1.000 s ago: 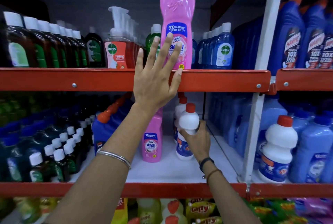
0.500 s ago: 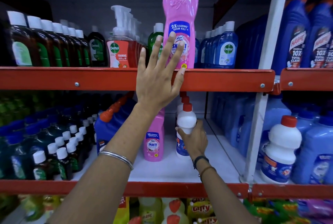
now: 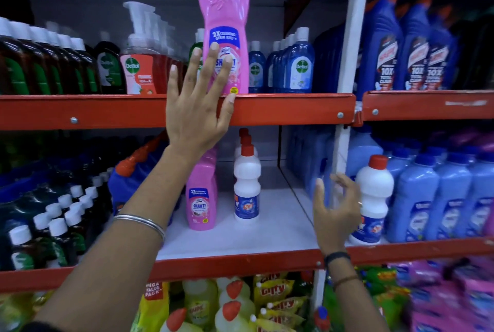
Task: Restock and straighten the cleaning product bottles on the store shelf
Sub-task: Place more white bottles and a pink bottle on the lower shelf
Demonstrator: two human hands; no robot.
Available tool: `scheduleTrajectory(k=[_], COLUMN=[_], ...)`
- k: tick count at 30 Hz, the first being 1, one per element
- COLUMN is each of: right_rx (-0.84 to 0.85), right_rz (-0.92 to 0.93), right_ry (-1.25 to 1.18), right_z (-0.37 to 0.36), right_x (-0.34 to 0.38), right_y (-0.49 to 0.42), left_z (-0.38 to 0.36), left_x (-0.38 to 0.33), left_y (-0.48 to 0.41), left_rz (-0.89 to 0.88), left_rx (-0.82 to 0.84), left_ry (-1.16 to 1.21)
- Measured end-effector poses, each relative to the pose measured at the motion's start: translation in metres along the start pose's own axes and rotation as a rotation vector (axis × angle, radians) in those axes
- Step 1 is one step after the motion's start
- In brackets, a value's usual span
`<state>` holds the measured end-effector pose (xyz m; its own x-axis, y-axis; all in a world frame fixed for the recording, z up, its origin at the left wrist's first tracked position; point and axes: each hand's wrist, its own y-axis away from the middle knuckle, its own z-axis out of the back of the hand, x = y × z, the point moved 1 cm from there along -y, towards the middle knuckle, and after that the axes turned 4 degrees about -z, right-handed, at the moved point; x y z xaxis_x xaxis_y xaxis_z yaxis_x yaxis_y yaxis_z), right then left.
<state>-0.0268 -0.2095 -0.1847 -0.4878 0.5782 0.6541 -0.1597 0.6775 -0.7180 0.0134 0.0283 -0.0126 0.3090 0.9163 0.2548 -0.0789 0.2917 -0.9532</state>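
A tall pink bottle (image 3: 226, 19) with a blue cap stands at the front edge of the upper red shelf (image 3: 288, 108). My left hand (image 3: 196, 107) is spread flat against its lower label and the shelf lip, fingers apart. On the middle shelf (image 3: 240, 235) a smaller pink bottle (image 3: 200, 198) stands beside a row of white bottles with red caps (image 3: 247, 187). My right hand (image 3: 335, 211) hovers open at the white upright post, fingers curled just left of another white red-capped bottle (image 3: 374, 198), holding nothing.
Brown Dettol bottles (image 3: 40, 64), a red pump bottle (image 3: 139, 69) and blue Dettol bottles (image 3: 294, 64) line the upper shelf. Dark blue Harpic bottles (image 3: 417, 48) fill the right bay, light blue bottles (image 3: 441, 198) below them. Small dark bottles (image 3: 61, 214) crowd the middle left. Yellow packs (image 3: 272, 294) lie on the bottom shelf.
My right hand has let go of the white bottle in the middle bay and moved right toward the post and the white bottle beyond it. My left hand stays pressed on the tall pink bottle.
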Motion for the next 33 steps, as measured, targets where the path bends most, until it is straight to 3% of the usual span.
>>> scheduleTrajectory(k=[2, 4, 11, 16, 26, 33], right_rx=[-0.100, -0.096, 0.287, 0.294, 0.149, 0.443], right_rz=[-0.008, -0.074, -0.305, -0.258, -0.150, -0.227], right_ry=[0.088, 0.171, 0.299, 0.424, 0.235, -0.031], right_z=[0.026, 0.046, 0.060, 0.064, 0.078, 0.056], right_x=[-0.020, -0.040, -0.066, -0.068, 0.017, 0.062], right_y=[-0.015, -0.029, -0.062, -0.072, -0.084, -0.042], left_z=[0.001, 0.001, 0.001, 0.002, 0.001, 0.001], left_x=[-0.001, -0.001, -0.003, -0.003, -0.001, -0.002], left_y=[0.000, 0.000, 0.000, 0.001, 0.000, 0.001], left_rz=[0.005, 0.012, 0.030, 0.031, 0.019, 0.021], left_rx=[0.006, 0.013, 0.033, 0.039, 0.021, 0.005], left_ry=[-0.002, -0.002, 0.000, 0.006, 0.001, 0.003])
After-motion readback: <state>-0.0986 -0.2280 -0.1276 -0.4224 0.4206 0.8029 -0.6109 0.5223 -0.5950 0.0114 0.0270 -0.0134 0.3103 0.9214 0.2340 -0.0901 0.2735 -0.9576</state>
